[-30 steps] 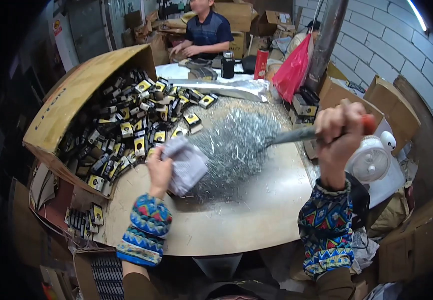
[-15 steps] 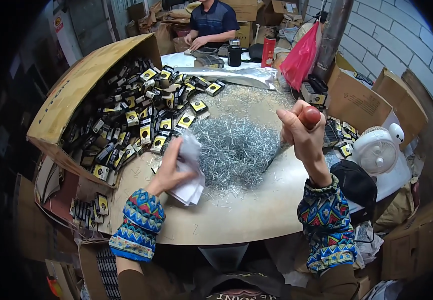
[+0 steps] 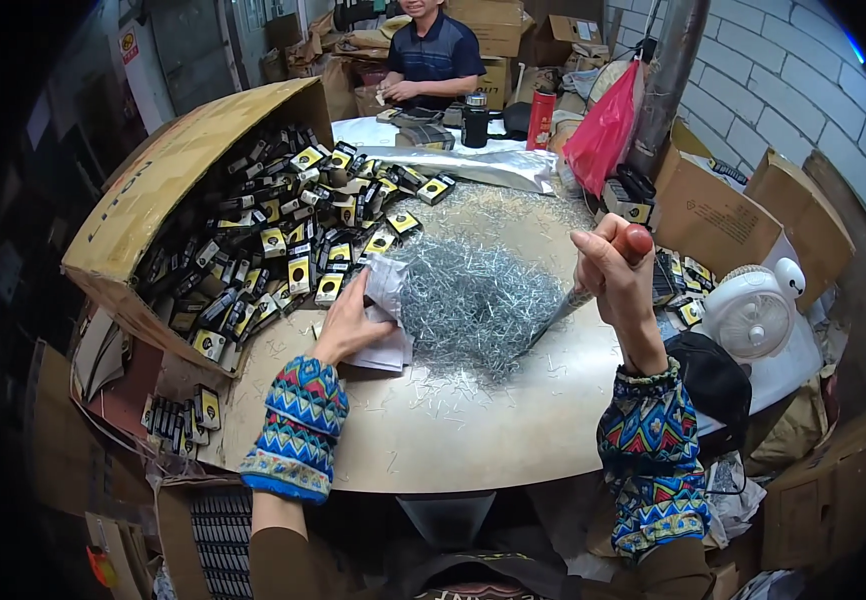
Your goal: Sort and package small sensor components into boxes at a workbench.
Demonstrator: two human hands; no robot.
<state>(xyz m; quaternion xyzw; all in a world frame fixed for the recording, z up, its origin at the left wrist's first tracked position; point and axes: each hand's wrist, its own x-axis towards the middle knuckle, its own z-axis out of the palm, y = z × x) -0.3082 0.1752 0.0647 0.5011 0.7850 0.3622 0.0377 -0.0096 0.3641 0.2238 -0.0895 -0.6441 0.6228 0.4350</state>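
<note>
My left hand [image 3: 348,328] grips a folded sheet of white paper [image 3: 385,290] against the left side of a heap of thin silver metal pins [image 3: 478,295]. The heap lies in the middle of the pale tabletop. To the right of it, my right hand [image 3: 615,275] is closed round the reddish, round-ended handle [image 3: 639,240] of a tool. Its grey metal blade [image 3: 561,312] slants down to the heap's right edge. The blade's tip is hidden among the pins, and I cannot make out its exact shape.
A large tipped carton [image 3: 188,130] spills small black-and-yellow boxes [image 3: 298,272] onto the table at left. A white fan [image 3: 753,315] and a black cap [image 3: 708,380] stand at right. Beyond are a pink bag [image 3: 598,140], a red flask [image 3: 541,120], a dark jar [image 3: 475,122] and a seated person [image 3: 435,60].
My left hand and the paper have shifted slightly up and right, against the heap. My right hand has moved a little right and down, and more of the blade shows. The view has shifted slightly.
</note>
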